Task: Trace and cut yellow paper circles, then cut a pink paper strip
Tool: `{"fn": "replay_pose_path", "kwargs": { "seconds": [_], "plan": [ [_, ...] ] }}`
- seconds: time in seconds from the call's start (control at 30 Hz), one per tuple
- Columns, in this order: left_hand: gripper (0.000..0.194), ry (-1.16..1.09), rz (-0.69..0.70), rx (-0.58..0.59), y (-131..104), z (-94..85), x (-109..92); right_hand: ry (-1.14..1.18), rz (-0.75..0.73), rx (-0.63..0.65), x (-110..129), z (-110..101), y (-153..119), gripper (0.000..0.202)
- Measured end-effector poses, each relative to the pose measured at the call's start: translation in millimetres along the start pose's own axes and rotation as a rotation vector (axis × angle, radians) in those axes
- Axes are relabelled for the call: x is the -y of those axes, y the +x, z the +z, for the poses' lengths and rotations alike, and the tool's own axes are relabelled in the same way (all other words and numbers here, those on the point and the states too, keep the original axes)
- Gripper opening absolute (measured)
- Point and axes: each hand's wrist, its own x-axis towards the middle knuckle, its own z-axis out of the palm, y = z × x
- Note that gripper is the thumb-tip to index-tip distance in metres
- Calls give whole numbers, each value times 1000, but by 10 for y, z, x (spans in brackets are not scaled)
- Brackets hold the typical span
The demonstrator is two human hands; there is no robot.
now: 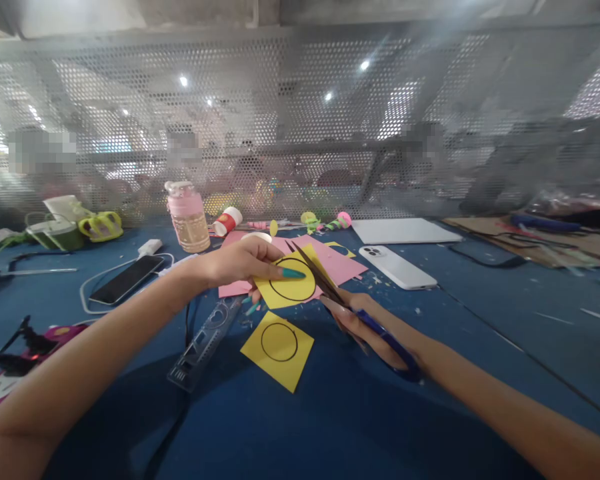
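My left hand [253, 263] pinches a yellow sheet of paper [293, 287] between thumb and fingers, lifted above the table. A black circle is drawn on the sheet, and the thumb lies over its upper part. In my right hand [355, 320] is a pair of scissors [385, 337] with blue handles. Their blades are parted and meet the sheet's right side, beside the circle. Below lies a second yellow sheet [280, 353] with a smaller black circle. Pink paper [337, 263] is spread flat behind my hands.
Left of my hands are a clear stencil ruler [205, 343], a black phone [126, 280] with a white cable and a pink bottle [187, 217]. A white phone [397, 268] and a white flat panel [405, 231] lie right. A perforated metal screen [300, 120] borders the back. Paper scraps are scattered about.
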Motion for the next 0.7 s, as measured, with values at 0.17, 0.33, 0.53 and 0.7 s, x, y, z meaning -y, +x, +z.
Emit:
{"fn": "replay_pose_path", "kwargs": {
  "seconds": [0.17,0.33,0.53,0.7],
  "plan": [
    [14,9,7,17,1,-22,15,12,58,36,-81,-13,-28,27],
    [15,-2,18,38,5,-23,7,23,87,49,-116,-12,-22,28],
    [14,-4,2,10,3,-8,2,23,90,43,-87,8,-19,28],
    [7,19,47,-71,6,0,-24,16,58,19,1,11,23,28]
  ]
}}
